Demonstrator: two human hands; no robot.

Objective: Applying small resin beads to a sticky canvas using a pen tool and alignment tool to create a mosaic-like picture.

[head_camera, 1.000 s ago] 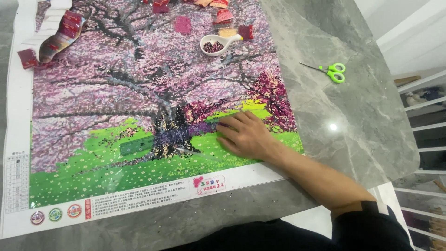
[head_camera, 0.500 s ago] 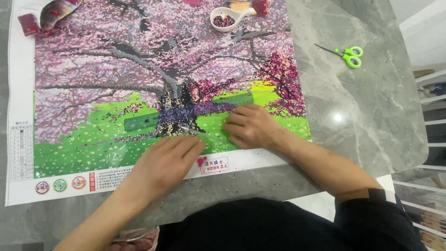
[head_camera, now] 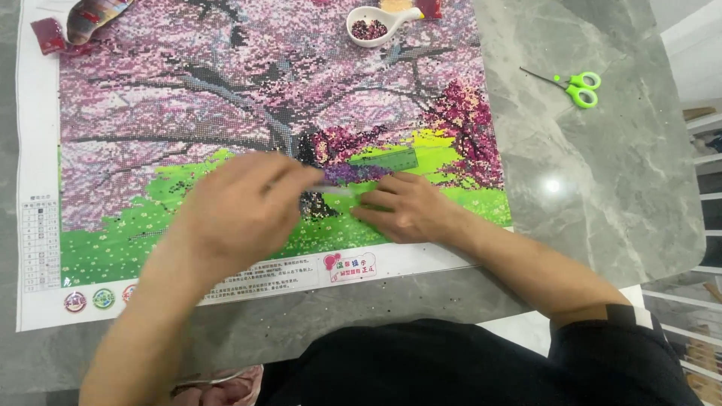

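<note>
A large diamond-painting canvas (head_camera: 150,98) of a pink blossoming tree over green grass lies flat on a grey marble table (head_camera: 602,188). The right hand (head_camera: 406,207) rests palm down on the near right part of the canvas, fingers spread flat and holding nothing, its fingertips touching the near edge of a green transparent ruler (head_camera: 387,159) that lies across the dark trunk area. The left hand (head_camera: 241,207) hovers blurred over the middle of the green grass; its fingers are curled around a thin light-coloured pen (head_camera: 338,189), whose tip points right toward the right hand's fingertips, just beside them. At the far edge, a white spoon-shaped tray (head_camera: 380,19) holds dark beads. At the far left corner lie red bead packets (head_camera: 47,34). Green-handled scissors (head_camera: 575,84) lie on the bare table, well apart to the far right.
</note>
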